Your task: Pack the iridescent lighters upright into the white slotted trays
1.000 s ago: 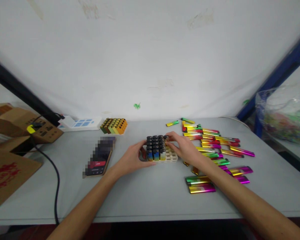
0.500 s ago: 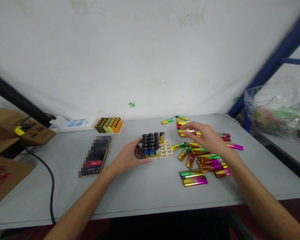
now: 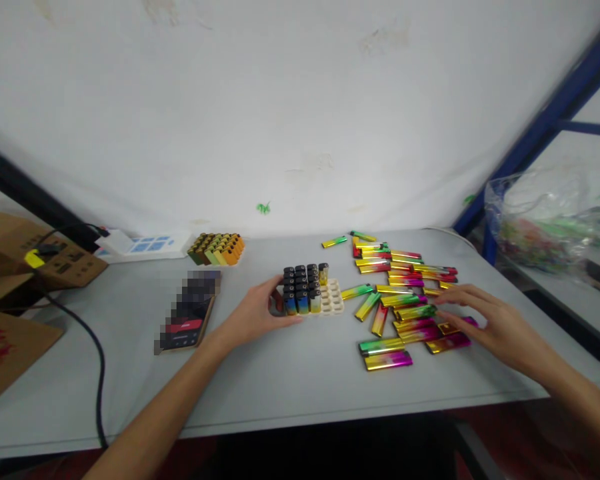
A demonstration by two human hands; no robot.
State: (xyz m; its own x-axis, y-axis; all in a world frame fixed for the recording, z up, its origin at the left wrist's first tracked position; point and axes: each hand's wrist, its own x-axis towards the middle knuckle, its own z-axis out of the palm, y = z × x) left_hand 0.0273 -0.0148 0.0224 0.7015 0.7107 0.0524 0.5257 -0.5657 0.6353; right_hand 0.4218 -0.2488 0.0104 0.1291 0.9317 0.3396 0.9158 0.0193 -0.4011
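Note:
A cream tray [image 3: 336,301] with rows of holes stands mid-table, and several dark-topped lighters [image 3: 302,291] are upright in its left part. My left hand [image 3: 255,310] grips the tray's left end, thumb along the front and fingers behind. To the right, many shiny lighters [image 3: 387,361] in green, gold, red and magenta lie loose on the table. Over the right edge of this pile is my right hand [image 3: 495,323], fingers apart and curved, its fingertips close to the gold and magenta lighters, with nothing visibly held.
A phone [image 3: 193,313] lies left of my left hand. Behind it are a second filled tray of lighters [image 3: 217,248] and a white power strip [image 3: 150,245]. Cardboard boxes [image 3: 17,347] and a black cable [image 3: 100,373] are at the left. A clear plastic bag [image 3: 535,213] is at the right.
My right hand has moved right and nearer to me, from the back of the loose lighters to the pile's right edge. My left hand stays at the tray.

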